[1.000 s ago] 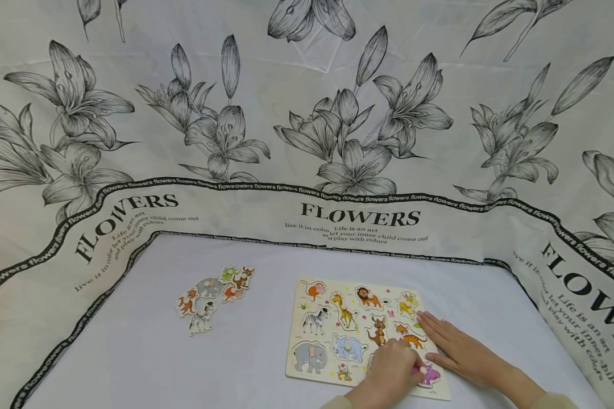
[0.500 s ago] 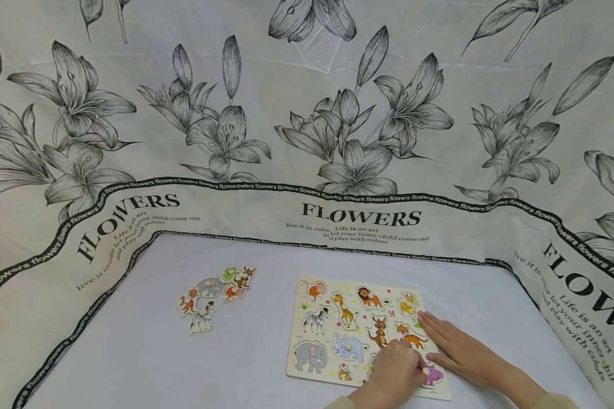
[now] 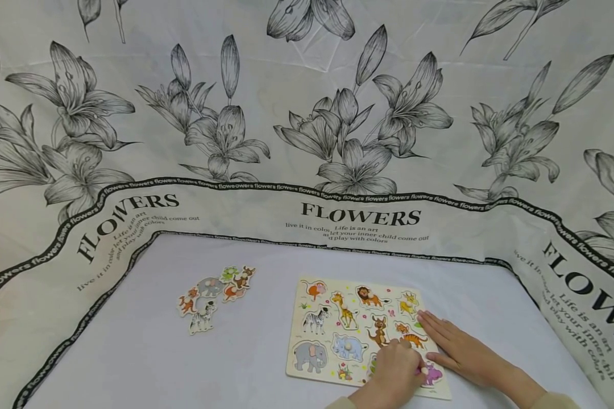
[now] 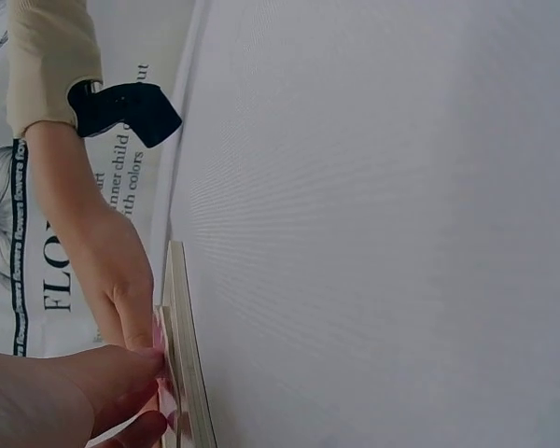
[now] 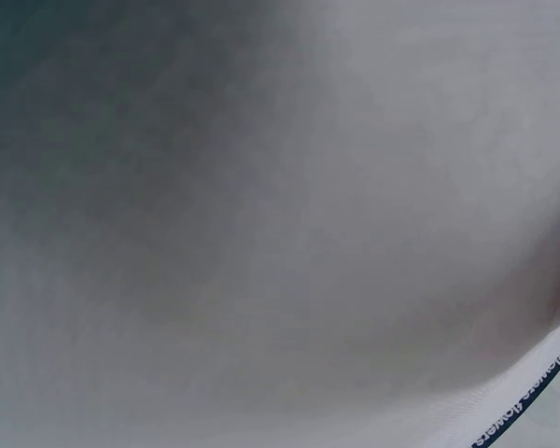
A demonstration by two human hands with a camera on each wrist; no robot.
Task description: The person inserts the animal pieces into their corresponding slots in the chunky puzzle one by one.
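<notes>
1. Purple piece (image 3: pixel 432 375) at near R corner of board (image 3: pixel 298 335); fully seated? Hard to tell.
2. L hand (image 3: pixel 398 366) pinches it, prob. for control.
3. R hand (image 3: pixel 457 352), fingers straight, rests at board edge, prob. steadying.
4. Loose pieces (image 3: pixel 211 288) well L, likely outta the way.

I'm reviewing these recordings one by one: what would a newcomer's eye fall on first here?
Probably the lily-printed cloth filling the head view's upper part. Next, the bright animal puzzle board lower right, where the left hand pinches a purple piece beside the right hand. Loose animal pieces cluster left of the board.
</notes>
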